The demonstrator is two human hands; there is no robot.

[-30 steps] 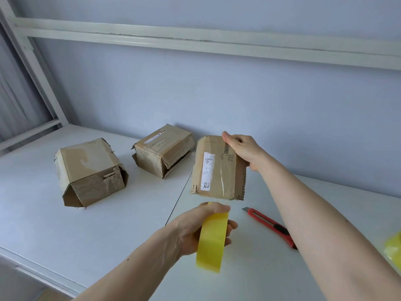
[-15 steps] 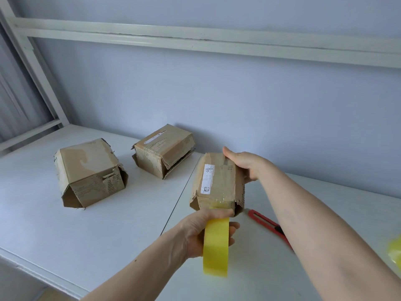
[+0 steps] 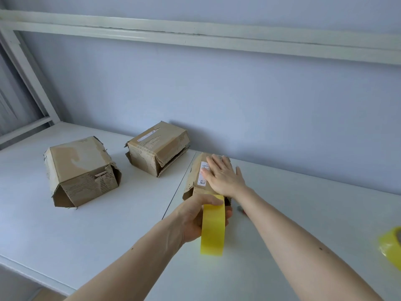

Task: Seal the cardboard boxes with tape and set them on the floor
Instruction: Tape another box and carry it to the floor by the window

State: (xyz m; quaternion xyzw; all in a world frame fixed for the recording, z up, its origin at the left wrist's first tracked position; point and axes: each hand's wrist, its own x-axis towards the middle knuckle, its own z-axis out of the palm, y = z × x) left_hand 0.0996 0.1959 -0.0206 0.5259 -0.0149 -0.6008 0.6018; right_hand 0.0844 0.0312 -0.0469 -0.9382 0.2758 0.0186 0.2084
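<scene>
1. We see our right hand (image 3: 223, 177) lying flat, fingers straight and spread, pressing on the top of a small cardboard box (image 3: 196, 181) that rests on the white table (image 3: 65, 224) near the wall.
2. That box is brown, worn corrugated board with ragged edges; a narrow white label (image 3: 203, 173) runs along its top, just beside our fingers.
3. Our left hand (image 3: 199, 220) grasps a roll of tape (image 3: 212, 229), fingers curled round it, at the box's near end. The roll is smooth, glossy yellow, seen edge-on as a flat band.
4. The roll's upper edge meets the near edge of the box top.
5. Two more cardboard boxes stand on the table to the left, well apart from our hands: a larger box (image 3: 80, 170) with torn, peeled skin and bulging flaps, and a low box (image 3: 157, 146) with a loose flap gaping at its side.
6. A second yellow roll (image 3: 391, 246) shows at the right edge, blurred.
7. The table is matte and smooth, with a seam (image 3: 178, 187) running beside the small box.
</scene>
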